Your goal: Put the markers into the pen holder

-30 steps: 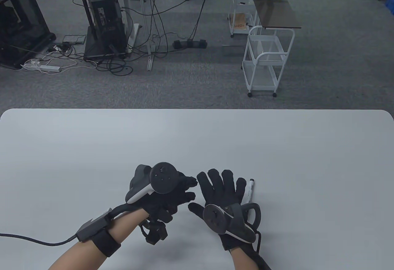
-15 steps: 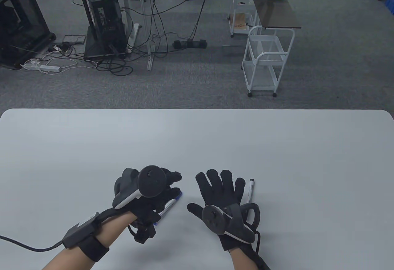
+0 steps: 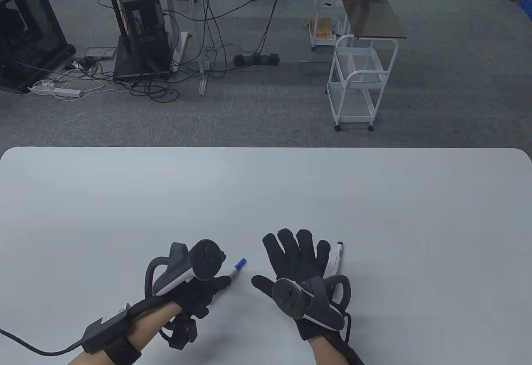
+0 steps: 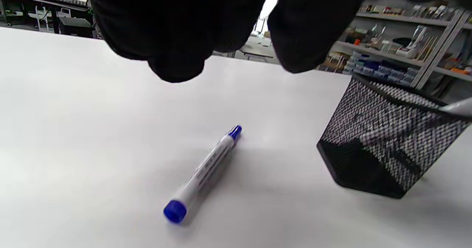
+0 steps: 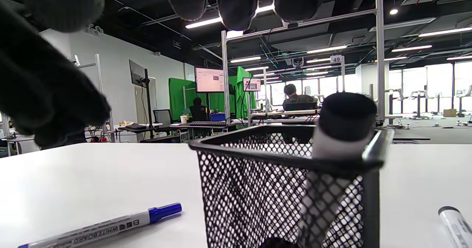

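Note:
A blue-capped whiteboard marker lies flat on the white table, also in the left wrist view and the right wrist view. My left hand hovers just behind it, fingers above it and holding nothing. My right hand is spread open, palm down, over the black mesh pen holder, which it hides in the table view. The holder contains one black-capped marker. Another black-capped marker lies on the table just right of my right hand.
The table's far edge borders an office floor with a white cart and desks. Nothing else stands on the table.
My left hand has drawn back toward the lower left, uncovering the blue marker, which now lies on the table. My right hand has stayed put.

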The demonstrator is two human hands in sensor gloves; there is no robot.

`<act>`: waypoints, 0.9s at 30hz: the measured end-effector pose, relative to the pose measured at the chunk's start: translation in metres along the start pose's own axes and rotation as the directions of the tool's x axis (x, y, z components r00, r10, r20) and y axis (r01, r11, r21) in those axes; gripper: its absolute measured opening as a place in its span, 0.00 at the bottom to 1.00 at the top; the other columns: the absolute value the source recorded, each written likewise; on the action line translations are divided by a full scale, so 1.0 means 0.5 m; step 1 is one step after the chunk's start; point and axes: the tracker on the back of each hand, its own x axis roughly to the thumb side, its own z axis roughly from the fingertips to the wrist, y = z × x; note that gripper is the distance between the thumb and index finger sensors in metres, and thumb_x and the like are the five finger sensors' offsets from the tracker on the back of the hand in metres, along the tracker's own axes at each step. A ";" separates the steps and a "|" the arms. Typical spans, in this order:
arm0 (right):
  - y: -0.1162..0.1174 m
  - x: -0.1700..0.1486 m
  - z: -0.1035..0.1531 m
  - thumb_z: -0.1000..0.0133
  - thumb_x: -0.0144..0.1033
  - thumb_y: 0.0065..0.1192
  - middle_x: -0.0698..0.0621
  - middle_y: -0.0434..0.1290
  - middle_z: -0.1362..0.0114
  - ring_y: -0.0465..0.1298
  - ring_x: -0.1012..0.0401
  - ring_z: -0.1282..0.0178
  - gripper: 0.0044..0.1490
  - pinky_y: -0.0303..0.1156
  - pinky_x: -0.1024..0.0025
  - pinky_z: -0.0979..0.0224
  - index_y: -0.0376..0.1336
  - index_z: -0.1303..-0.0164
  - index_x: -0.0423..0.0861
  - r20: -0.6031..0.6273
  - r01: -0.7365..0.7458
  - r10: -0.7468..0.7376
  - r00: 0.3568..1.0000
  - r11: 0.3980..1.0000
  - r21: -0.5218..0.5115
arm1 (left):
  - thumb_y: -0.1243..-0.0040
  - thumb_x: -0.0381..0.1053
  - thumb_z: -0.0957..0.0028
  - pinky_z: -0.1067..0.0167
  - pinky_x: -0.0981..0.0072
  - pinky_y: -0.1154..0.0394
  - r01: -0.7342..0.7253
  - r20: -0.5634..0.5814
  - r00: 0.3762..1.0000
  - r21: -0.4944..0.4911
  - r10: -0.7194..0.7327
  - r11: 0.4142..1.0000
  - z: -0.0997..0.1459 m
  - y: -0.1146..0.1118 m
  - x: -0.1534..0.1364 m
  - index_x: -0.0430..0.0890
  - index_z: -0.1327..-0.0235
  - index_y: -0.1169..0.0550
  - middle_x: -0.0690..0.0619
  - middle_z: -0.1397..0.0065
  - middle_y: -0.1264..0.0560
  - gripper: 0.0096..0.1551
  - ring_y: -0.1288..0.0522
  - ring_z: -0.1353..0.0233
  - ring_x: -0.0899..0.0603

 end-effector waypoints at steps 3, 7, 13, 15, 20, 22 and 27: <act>0.000 0.000 0.000 0.40 0.70 0.49 0.38 0.51 0.05 0.52 0.29 0.10 0.55 0.40 0.23 0.23 0.46 0.07 0.49 0.000 0.001 -0.001 1.000 1.000 -0.002 | 0.33 0.60 0.43 0.23 0.45 0.26 0.024 -0.022 0.999 -0.045 -0.025 0.999 -0.004 -0.029 -0.003 0.45 0.19 0.30 0.38 0.20 0.31 0.41 0.22 0.25 0.36; 0.000 0.001 0.001 0.40 0.70 0.49 0.37 0.51 0.05 0.52 0.29 0.10 0.55 0.40 0.23 0.23 0.46 0.07 0.50 0.003 0.002 -0.002 1.000 1.000 -0.001 | 0.33 0.60 0.43 0.24 0.45 0.25 0.083 -0.060 0.995 -0.045 -0.085 0.996 -0.008 -0.068 -0.005 0.44 0.19 0.29 0.38 0.20 0.31 0.41 0.22 0.26 0.36; 0.000 0.002 0.001 0.40 0.70 0.49 0.37 0.51 0.05 0.52 0.29 0.10 0.55 0.40 0.23 0.23 0.46 0.07 0.50 0.006 0.004 -0.004 1.000 1.000 -0.002 | 0.33 0.60 0.43 0.25 0.45 0.24 0.167 -0.122 0.977 -0.064 -0.174 0.984 -0.019 -0.117 -0.007 0.44 0.20 0.28 0.37 0.21 0.30 0.41 0.21 0.27 0.36; 0.001 0.002 0.001 0.40 0.70 0.49 0.38 0.51 0.05 0.52 0.29 0.10 0.55 0.40 0.23 0.23 0.47 0.07 0.50 0.006 0.004 -0.004 1.000 1.000 -0.001 | 0.33 0.60 0.42 0.25 0.45 0.24 0.186 -0.140 0.970 -0.088 -0.196 0.979 -0.025 -0.133 -0.008 0.43 0.20 0.28 0.37 0.22 0.29 0.40 0.21 0.27 0.36; 0.001 0.003 0.002 0.40 0.70 0.49 0.38 0.51 0.05 0.52 0.29 0.10 0.55 0.40 0.23 0.23 0.47 0.07 0.50 0.007 -0.002 0.002 1.000 1.000 -0.001 | 0.33 0.60 0.42 0.27 0.46 0.23 0.209 -0.176 0.958 -0.121 -0.228 0.970 -0.038 -0.152 -0.009 0.43 0.21 0.27 0.38 0.23 0.28 0.39 0.20 0.29 0.37; 0.001 0.003 0.002 0.40 0.70 0.50 0.38 0.51 0.05 0.52 0.29 0.10 0.55 0.40 0.23 0.23 0.47 0.07 0.50 0.007 -0.004 0.004 1.000 1.000 0.001 | 0.33 0.60 0.42 0.28 0.46 0.22 0.206 -0.190 0.955 -0.119 -0.226 0.971 -0.042 -0.150 -0.008 0.43 0.22 0.27 0.38 0.24 0.27 0.38 0.19 0.30 0.37; 0.001 0.003 0.002 0.41 0.70 0.51 0.38 0.51 0.05 0.52 0.29 0.10 0.56 0.40 0.23 0.23 0.47 0.07 0.50 0.005 -0.005 0.005 1.000 1.000 0.003 | 0.32 0.59 0.43 0.29 0.46 0.22 0.186 -0.227 0.949 -0.162 -0.220 0.969 -0.054 -0.150 -0.006 0.43 0.23 0.27 0.38 0.26 0.26 0.38 0.18 0.32 0.38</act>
